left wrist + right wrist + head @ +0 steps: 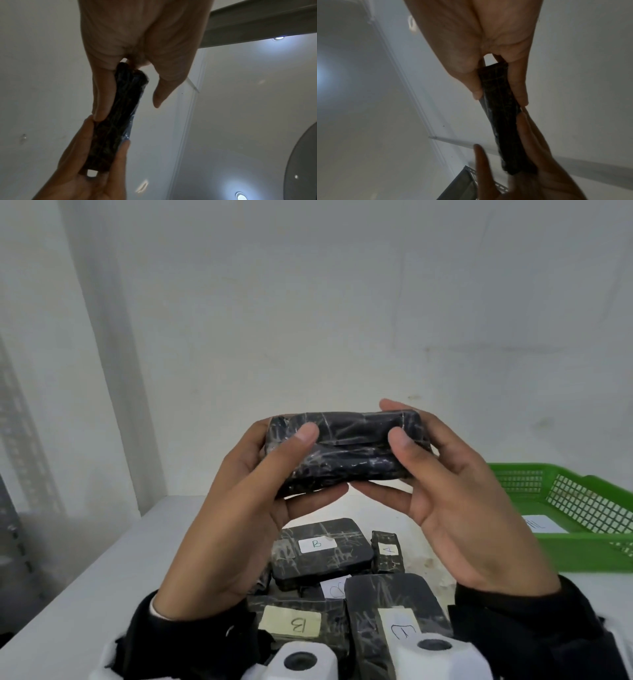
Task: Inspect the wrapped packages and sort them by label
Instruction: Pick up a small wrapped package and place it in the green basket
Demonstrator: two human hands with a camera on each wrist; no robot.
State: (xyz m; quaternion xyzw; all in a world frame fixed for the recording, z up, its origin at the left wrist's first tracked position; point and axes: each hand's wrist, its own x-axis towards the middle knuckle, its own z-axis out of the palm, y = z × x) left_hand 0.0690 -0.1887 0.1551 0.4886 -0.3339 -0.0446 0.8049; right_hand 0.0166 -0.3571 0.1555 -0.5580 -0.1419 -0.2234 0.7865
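Note:
I hold one black wrapped package (346, 450) up in front of me, lengthwise between both hands. My left hand (291, 467) cradles its left end, fingers underneath and thumb over the front face. In the left wrist view the left hand (127, 110) shows its thumb slightly off the package (109, 142). My right hand (400, 470) pinches the right end between thumb and fingers, as the right wrist view confirms for the right hand (499, 98) on the package (506, 135). No label shows on the side facing me.
Several black wrapped packages lie on the white table (102, 594) below my hands: one labelled B (317, 543), a small one labelled A (388, 553), another B (298, 625). A green mesh basket (565, 498) holding a white paper stands at the right.

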